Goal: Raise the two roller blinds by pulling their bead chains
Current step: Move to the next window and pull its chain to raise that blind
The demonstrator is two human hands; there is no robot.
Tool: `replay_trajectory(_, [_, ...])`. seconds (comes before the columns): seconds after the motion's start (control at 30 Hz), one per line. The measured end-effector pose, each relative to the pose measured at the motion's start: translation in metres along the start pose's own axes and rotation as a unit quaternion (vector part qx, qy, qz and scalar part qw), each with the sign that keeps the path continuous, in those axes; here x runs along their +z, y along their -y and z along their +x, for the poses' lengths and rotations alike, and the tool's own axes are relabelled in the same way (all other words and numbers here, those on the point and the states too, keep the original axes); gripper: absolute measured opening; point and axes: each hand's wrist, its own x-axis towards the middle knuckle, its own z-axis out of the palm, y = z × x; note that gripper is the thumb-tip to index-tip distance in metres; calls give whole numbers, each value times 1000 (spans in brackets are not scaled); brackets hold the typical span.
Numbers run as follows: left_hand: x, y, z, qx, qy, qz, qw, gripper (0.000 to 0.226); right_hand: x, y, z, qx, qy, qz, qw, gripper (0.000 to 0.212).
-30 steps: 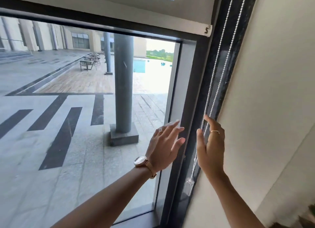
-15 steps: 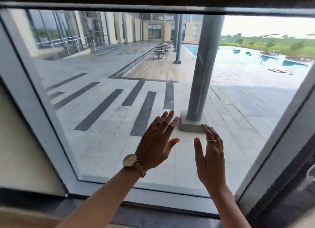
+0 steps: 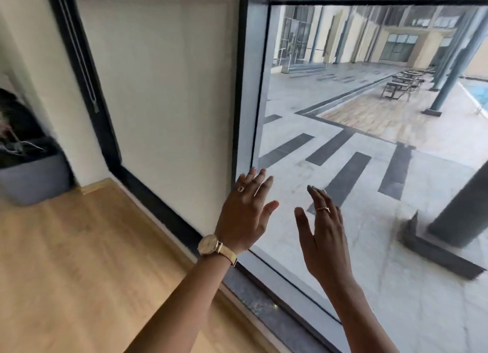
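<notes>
we stand on a light wooden floor (image 3: 79,260) facing a wall of dark-framed windows. on the right, the window pane (image 3: 369,141) is uncovered and shows a paved courtyard with dark stripes, grey columns, outdoor chairs and a corner of a pool. on the left, a lowered roller blind (image 3: 163,88) covers the neighbouring opening down to the dark sill. the dark frame post (image 3: 244,88) separates the two.

the bead chain (image 3: 85,70) of the lowered blind hangs along the dark left frame of that opening, ending in a small weight near mid-height. it is well apart from both hands, with the full width of the blind between them.

we hold both hands raised in front of the uncovered pane, empty. the left hand (image 3: 245,215) has its fingers spread and extended, fingertips overlapping the lower part of the frame post; it carries a ring and a gold wrist watch (image 3: 210,245). the right hand (image 3: 323,234) is just beside it, fingers loosely extended and slightly apart, with a thin ring. neither hand grips anything; we cannot tell whether the fingertips touch the glass.

at the far left, a grey box (image 3: 31,178) with dark contents sits on the floor against the white wall. nothing stands on the floor between us and the chain.
</notes>
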Motion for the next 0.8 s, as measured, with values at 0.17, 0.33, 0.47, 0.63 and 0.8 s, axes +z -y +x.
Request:
replay_trajectory(0.17, [-32,102,-5,-52,-13,50,997,49,94,50,45,-30,50,23,998,52])
replay_trajectory(0.33, [-45,229,17,-72,-2,94,993,49,206,96,104,-34,51,65,996,58])
replay_trajectory(0.47, [-55,323,46,-102,22,73,992,49,292,140,164,14,51,99,994,56])
replay_trajectory(0.63, [-86,426,77,-129,-2,69,989,48,367,189,234,20,56,122,991,53])
replay_trajectory(0.8, [-111,522,103,-146,-28,81,986,50,436,241,294,-3,68,145,987,50])
